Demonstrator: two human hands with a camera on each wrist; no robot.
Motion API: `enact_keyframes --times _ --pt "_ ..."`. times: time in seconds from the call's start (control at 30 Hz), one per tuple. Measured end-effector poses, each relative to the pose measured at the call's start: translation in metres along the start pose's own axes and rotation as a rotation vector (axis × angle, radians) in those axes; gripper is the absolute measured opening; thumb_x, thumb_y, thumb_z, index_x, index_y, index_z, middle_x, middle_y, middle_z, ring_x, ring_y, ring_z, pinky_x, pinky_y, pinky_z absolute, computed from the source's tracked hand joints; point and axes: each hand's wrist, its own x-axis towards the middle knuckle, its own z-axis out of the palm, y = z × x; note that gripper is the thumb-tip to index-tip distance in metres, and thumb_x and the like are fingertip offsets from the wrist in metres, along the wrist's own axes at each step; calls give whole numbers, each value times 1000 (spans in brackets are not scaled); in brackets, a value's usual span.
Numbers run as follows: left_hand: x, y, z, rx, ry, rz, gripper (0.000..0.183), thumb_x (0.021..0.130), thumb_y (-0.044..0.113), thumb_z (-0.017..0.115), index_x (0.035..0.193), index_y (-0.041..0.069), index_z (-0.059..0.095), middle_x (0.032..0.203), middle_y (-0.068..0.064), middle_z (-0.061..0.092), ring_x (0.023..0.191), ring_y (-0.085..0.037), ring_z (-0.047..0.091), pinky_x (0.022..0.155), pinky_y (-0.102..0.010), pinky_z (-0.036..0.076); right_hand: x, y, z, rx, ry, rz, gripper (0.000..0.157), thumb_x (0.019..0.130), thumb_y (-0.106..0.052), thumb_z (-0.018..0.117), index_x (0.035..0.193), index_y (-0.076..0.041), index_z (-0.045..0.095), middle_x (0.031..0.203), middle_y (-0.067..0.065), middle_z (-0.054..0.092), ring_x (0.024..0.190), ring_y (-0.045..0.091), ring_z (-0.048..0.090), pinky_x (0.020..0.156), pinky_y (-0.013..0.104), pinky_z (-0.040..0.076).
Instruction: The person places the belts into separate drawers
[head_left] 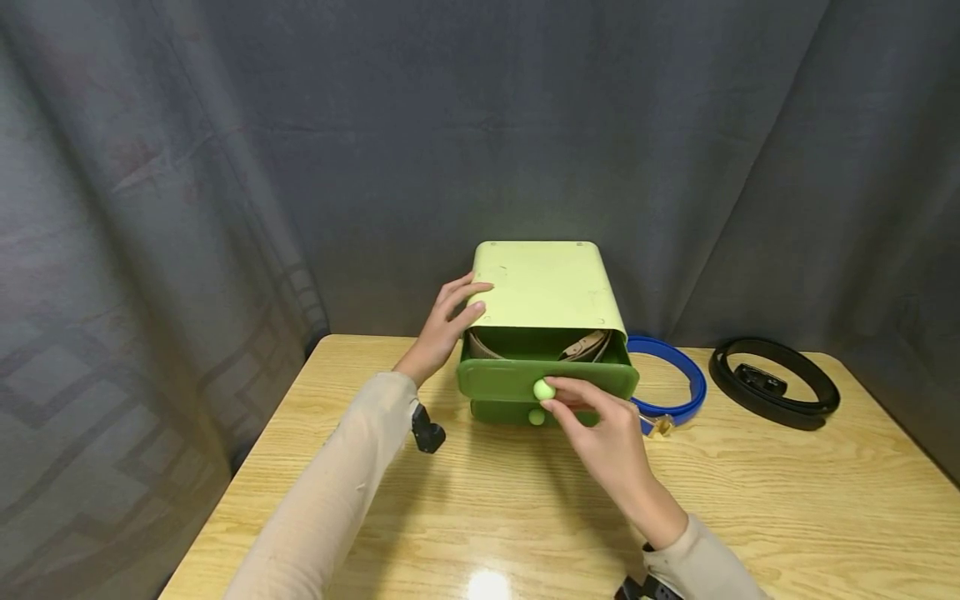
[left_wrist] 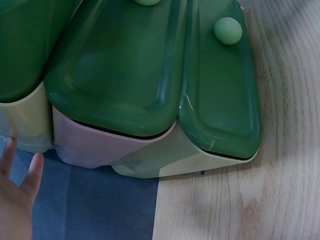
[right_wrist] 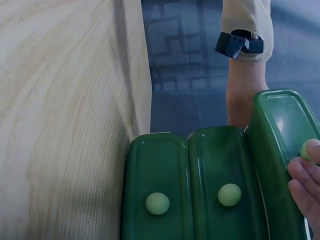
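Note:
A small drawer cabinet (head_left: pixel 547 283) with a pale yellow-green top stands on the table. Its green top drawer (head_left: pixel 495 380) is pulled out, and a brown belt (head_left: pixel 587 345) lies coiled inside, partly hidden under the cabinet top. Thumb and fingers of my right hand (head_left: pixel 611 437) pinch the round light-green knob (head_left: pixel 543 389) of that drawer. My left hand (head_left: pixel 444 323) rests against the cabinet's upper left edge, fingers extended over the top. In the right wrist view, two lower drawers (right_wrist: pixel 217 155) sit closed, each with its own knob (right_wrist: pixel 229 195).
Right of the cabinet lies a coiled blue belt (head_left: pixel 693 379) with a gold buckle (head_left: pixel 662 427). Farther right is a coiled black belt (head_left: pixel 813 392). The wooden table (head_left: pixel 420 517) ends at a grey curtain (head_left: pixel 600 125) behind the cabinet.

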Motion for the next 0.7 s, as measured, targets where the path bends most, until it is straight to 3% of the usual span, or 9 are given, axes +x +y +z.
enact_keyframes --times 0.7 --pt "1 -1 0 10 5 3 39 105 34 49 142 25 53 158 12 19 146 -12 16 115 -53 22 10 13 6 0 14 -11 38 75 6 83 109 -11 76 87 -1 75 74 14 70 66 23 55"
